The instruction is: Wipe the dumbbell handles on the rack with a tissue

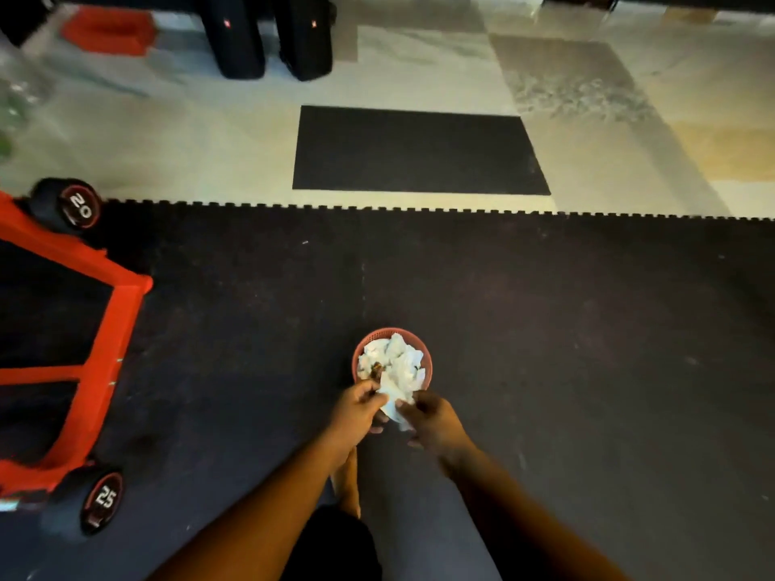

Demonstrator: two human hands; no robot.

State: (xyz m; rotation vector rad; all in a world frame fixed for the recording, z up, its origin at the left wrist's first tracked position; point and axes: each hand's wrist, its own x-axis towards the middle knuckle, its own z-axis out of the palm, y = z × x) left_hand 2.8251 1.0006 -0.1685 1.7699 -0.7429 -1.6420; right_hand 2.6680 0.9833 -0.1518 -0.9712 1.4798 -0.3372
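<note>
The left hand (356, 406) and the right hand (432, 421) both pinched one white tissue (394, 402) just above a small red basket (360, 350) full of crumpled tissues on the black floor mat (545, 329), with the red dumbbell rack (105, 320) and its 25 dumbbell (100, 501) and 20 dumbbell (77, 207) far off to the left.

Two dumbbells (79, 203), one rack (105, 329), one basket (365, 341).
</note>
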